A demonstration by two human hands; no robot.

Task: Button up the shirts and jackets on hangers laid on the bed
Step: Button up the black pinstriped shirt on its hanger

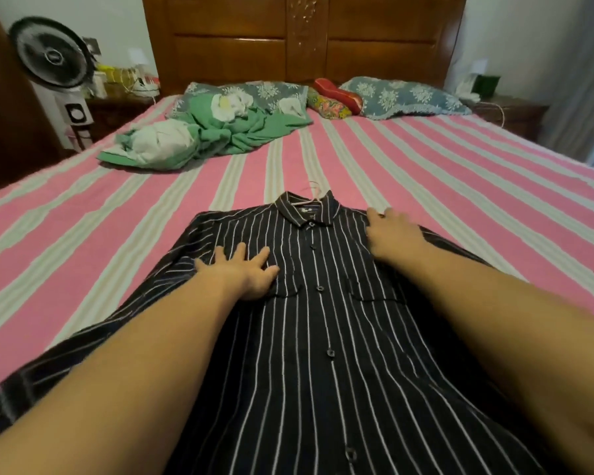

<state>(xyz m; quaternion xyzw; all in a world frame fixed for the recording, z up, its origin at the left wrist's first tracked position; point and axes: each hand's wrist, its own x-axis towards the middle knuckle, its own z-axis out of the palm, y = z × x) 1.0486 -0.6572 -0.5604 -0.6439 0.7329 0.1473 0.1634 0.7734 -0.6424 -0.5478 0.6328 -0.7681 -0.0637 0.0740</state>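
Lying face up along the middle of the striped bed (460,173), a dark pinstriped shirt (323,337) sits on a hanger (314,197), its front placket closed by the buttons in view. On its left chest the left hand (246,269) presses flat with fingers spread. Over at the right shoulder the right hand (393,234) rests with fingers extended, holding nothing.
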